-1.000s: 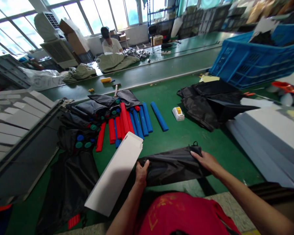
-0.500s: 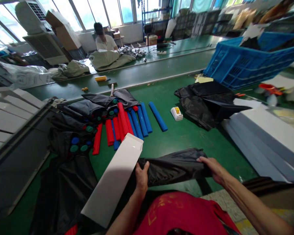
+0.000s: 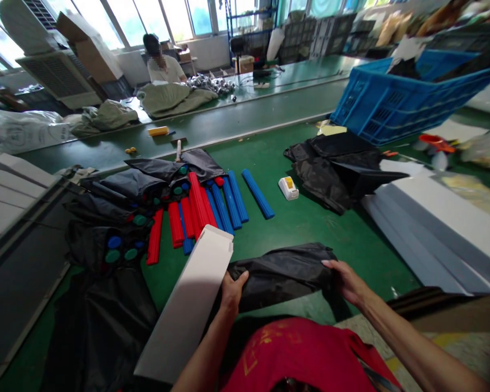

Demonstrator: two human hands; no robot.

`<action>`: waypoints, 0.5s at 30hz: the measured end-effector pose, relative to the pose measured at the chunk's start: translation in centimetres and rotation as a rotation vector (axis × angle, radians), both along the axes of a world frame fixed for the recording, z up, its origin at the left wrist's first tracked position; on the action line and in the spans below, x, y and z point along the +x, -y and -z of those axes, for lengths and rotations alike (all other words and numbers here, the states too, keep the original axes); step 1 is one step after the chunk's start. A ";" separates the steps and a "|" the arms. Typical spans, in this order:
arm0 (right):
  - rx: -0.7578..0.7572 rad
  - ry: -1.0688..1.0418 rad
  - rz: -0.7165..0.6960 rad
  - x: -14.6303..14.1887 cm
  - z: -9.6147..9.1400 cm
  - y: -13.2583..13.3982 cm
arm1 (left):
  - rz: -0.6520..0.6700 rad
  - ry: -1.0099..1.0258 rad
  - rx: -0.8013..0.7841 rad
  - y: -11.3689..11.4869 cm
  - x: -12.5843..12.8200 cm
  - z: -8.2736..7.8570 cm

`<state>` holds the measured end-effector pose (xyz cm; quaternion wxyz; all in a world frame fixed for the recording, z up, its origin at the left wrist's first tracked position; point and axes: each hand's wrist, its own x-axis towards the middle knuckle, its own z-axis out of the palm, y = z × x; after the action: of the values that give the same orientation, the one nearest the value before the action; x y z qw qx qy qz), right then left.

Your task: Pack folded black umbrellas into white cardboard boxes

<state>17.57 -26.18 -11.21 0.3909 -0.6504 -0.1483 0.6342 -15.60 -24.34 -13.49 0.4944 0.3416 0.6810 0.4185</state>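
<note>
A long black fabric bag [image 3: 283, 275] is stretched between my two hands, just above the table's near edge. My left hand [image 3: 232, 291] is closed on its left end, thumb on top. At the bag's right end my right hand [image 3: 347, 280] pinches the cloth. A long white carton [image 3: 188, 302] lies slanted against my left hand and forearm; its lower end is partly hidden by the arm. Beyond the carton lie red ribbed tubes [image 3: 196, 204] and blue ribbed tubes [image 3: 258, 194]. What is inside the bag, if anything, is hidden.
Filled black bags [image 3: 126, 188] with coloured ends lie at left. A white tape dispenser [image 3: 288, 188], folded black bags [image 3: 330, 169] and a blue crate [image 3: 404, 103] stand beyond. Flat white cartons [image 3: 441, 223] are stacked at right. Across the bench sits another person [image 3: 163, 62].
The black bag looks slightly flatter and wider, and both hands keep hold of it. My view has turned slightly to the right, so the scene sits further left.
</note>
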 end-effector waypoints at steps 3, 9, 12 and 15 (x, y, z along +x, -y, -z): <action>0.089 -0.054 0.011 0.2 -0.4 -0.1 | -0.016 0.112 -0.025 0.1 0.0 0.2; 0.175 -0.066 -0.079 1.4 -1.1 -1.4 | -0.031 -0.218 0.016 -0.5 0.2 1.0; 0.189 0.208 -0.260 1.1 -0.8 -2.5 | -0.034 -0.357 0.038 -0.6 0.3 1.1; 0.218 0.513 -0.390 0.2 -0.3 -3.4 | 0.043 -0.548 0.070 0.0 0.5 0.6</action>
<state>17.72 -22.75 -10.91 0.2795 -0.7026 -0.4303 0.4931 -15.10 -24.39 -14.09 0.2882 0.4733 0.7671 0.3231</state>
